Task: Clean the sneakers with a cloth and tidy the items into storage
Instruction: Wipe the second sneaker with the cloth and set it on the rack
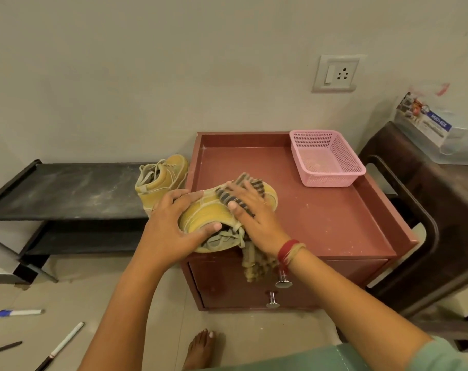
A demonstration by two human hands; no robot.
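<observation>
A yellow sneaker (208,214) lies on its side at the front left corner of the red-brown cabinet top (321,210). My left hand (174,223) grips its heel and collar, thumb at the opening. My right hand (250,210) presses a striped brown-and-tan cloth (251,183) flat against the shoe's side; the cloth's tail hangs down over the cabinet front. The second yellow sneaker (162,178) stands upright on the right end of the black shoe rack (67,191), just left of the cabinet.
An empty pink mesh basket (326,159) sits at the cabinet's back right. The cabinet has two drawers with metal knobs (283,282). A dark wooden unit (414,210) with a plastic box stands to the right. Pens (20,313) lie on the floor at left, my bare foot (200,346) below.
</observation>
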